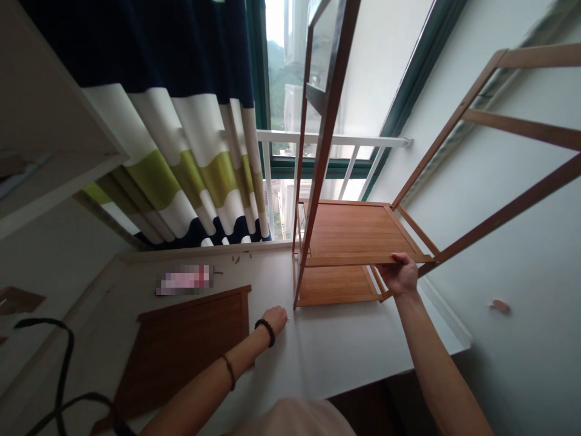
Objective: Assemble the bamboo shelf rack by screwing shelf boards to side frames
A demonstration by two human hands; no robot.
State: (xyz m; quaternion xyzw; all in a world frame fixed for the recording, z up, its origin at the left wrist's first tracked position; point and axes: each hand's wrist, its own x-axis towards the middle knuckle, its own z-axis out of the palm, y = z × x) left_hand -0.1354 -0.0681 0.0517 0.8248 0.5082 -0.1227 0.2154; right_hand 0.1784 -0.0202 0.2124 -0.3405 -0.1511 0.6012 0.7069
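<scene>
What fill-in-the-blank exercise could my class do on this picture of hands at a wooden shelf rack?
1. The right hand grips the front edge of the upper ____ of the wooden rack.
2. The left hand rests on the white ____ near the rack's leg.
3. A loose wooden panel lies flat on the person's ____ side.
Missing words: shelf; table; left.

The right hand [400, 275] grips the brown wooden shelf board [358, 233]; the left hand [275, 318] rests on the white table [345, 345].

Tabletop [345, 345] open in front — rack [319, 181] blocks behind.
</scene>
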